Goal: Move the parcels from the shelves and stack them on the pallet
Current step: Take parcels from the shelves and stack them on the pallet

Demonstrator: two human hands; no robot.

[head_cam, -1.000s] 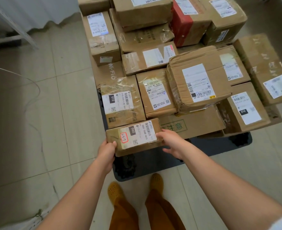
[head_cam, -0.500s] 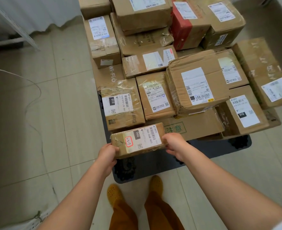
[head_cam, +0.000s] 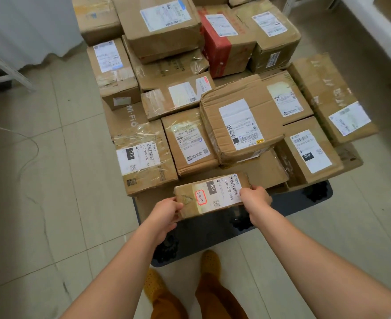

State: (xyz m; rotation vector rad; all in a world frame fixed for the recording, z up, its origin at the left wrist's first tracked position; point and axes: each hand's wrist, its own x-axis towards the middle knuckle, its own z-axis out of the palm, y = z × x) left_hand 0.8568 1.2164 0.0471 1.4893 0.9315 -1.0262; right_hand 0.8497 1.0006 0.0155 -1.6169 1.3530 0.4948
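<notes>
One small parcel at stack's 6 o'clock edge, over dark pallet; two hands: left hand, right hand, each grip clamped on parcel end. Over dozen stacked parcels behind; exact count unclear.

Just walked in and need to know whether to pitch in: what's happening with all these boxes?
A person is stacking parcels on a dark pallet on the tiled floor. Both hands hold a small flat parcel by its ends, the left hand and the right hand, at the near edge of the pile. Many taped cardboard parcels already sit there in layers.
</notes>
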